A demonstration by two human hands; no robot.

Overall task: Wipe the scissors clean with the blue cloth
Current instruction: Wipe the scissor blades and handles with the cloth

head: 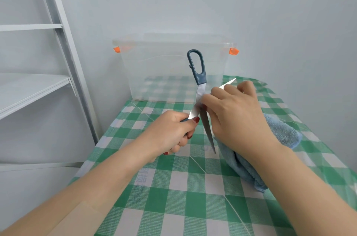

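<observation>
The left hand [173, 131], just left of the frame's centre, is closed in a fist round one grey-blue handle of the scissors [201, 89], its red-painted nails showing at thumb and fingertips. The right hand [235, 116], just right of centre, has its fingers curled in toward the place where the two blades cross, and thumb and forefinger seem to pinch the metal there, hiding the pivot. The scissors are spread wide in an X and held up off the table between the two hands: the free handle loop stands upright above the hands at the centre of the frame, its blade running down between them with its tip pointing at the table, while the other blade passes behind the right fingers and shows only its pale tip beyond them, toward the upper right. The blue cloth [282, 131] lies bunched on the table at the right, under the right hand and wrist; whether that hand has any hold of it cannot be told. The table wears a green-and-white checked cover [193, 187]. At its far end, behind the upright handle, stands a clear plastic box [160, 73] with orange latches [233, 51] at either end. White shelves [32, 85] fill the left of the frame, and a pale grey wall [193, 3] runs across the top.
</observation>
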